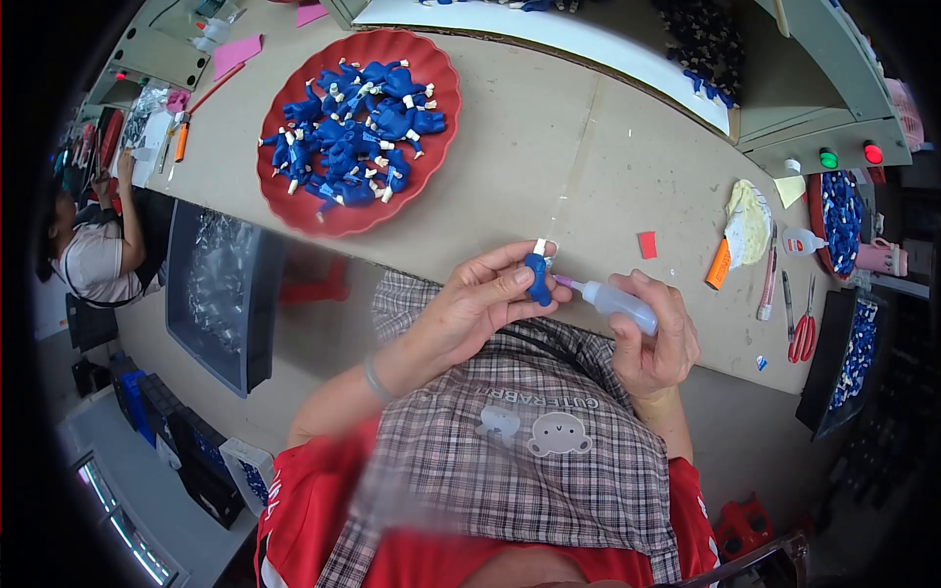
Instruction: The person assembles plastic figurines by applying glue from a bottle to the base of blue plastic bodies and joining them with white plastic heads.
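In my left hand [461, 309], a small blue plastic figure part [537, 281] with a white piece at its top is pinched between thumb and fingers, held upright near the table's front edge. My right hand [668, 338] is wrapped round a small translucent squeeze bottle [624, 307]. The bottle lies tilted, its purple-pink nozzle [567, 282] pointing left at the blue part. Whether the tip touches the part cannot be told. Up and to the left stands a scalloped red plate [443, 83] heaped with many similar blue parts with white ends.
An orange cutter [718, 265], red-handled scissors [803, 336] and a white bottle [806, 242] lie at the right. A dark bin [818, 397] of blue parts stands beyond the table edge. Left are a grey tub [257, 338] of clear bags and another person [106, 257]. A cabinet [833, 137] edges the back.
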`<act>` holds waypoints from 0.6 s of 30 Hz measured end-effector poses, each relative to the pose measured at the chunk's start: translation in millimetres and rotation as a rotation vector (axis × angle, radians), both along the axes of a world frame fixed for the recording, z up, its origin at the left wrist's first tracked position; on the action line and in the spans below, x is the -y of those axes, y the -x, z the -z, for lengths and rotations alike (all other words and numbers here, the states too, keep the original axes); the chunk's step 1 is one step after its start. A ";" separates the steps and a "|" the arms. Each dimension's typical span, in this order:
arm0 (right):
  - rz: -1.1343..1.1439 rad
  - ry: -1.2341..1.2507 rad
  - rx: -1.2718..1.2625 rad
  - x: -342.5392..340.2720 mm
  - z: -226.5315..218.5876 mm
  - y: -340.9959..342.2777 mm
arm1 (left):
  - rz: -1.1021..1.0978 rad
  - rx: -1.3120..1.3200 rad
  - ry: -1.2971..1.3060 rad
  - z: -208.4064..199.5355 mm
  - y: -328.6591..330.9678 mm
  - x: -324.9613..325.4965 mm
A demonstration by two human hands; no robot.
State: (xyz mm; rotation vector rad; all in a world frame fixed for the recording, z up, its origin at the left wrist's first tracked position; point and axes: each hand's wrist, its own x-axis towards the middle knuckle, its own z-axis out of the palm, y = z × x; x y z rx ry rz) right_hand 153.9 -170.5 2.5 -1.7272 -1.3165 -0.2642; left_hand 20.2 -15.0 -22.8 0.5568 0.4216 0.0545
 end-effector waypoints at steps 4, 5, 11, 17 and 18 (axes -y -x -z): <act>0.017 -0.006 0.022 -0.4 -0.5 -0.5 | 0.009 0.008 -0.009 1.2 -0.3 0.2; 0.017 -0.006 0.022 -0.7 -0.3 -0.7 | 0.013 0.009 -0.011 1.5 -0.3 0.2; 0.024 -0.026 0.043 -1.4 1.5 -1.3 | 0.038 0.023 0.005 3.7 -0.2 -0.4; 0.014 -0.043 0.036 -1.1 2.8 -1.4 | 0.058 0.036 0.037 5.1 -0.1 -0.7; 0.012 -0.031 0.016 -0.7 1.8 -1.0 | 0.057 0.036 0.037 5.1 0.2 -0.5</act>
